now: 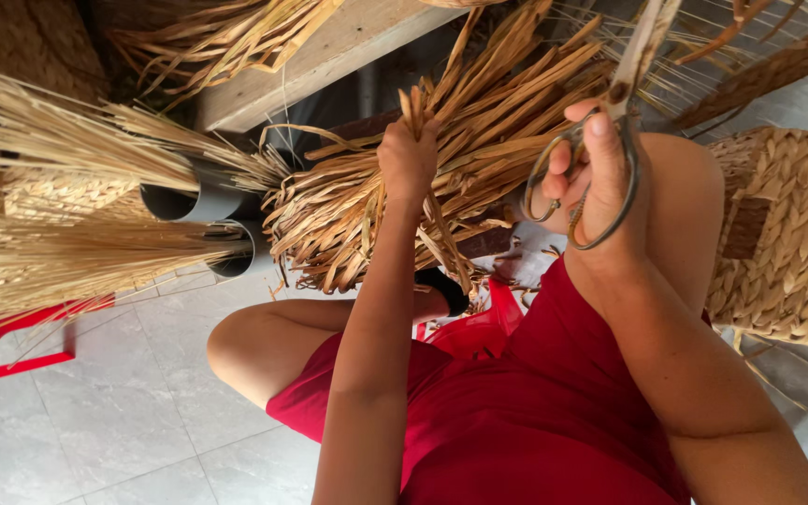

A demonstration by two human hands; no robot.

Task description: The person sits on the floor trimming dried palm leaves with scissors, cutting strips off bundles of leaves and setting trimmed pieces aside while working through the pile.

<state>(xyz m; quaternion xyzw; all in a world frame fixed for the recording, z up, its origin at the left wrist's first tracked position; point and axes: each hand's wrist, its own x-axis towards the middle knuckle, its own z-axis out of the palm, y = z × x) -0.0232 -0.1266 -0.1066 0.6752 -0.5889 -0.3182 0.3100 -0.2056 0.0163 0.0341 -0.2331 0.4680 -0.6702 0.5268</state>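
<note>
Left hand is clamped on the gathered ends of a bundle of dried straw strips, holding them bunched so the loose lengths fan out and hang clear over the lap. Right hand is closed through the loops of metal scissors, blades pointing to the far side, just right of the bundle. Two grey pipes at left hold thin reed stalks sorted. A woven basket stands at right on the tiled floor.
</note>
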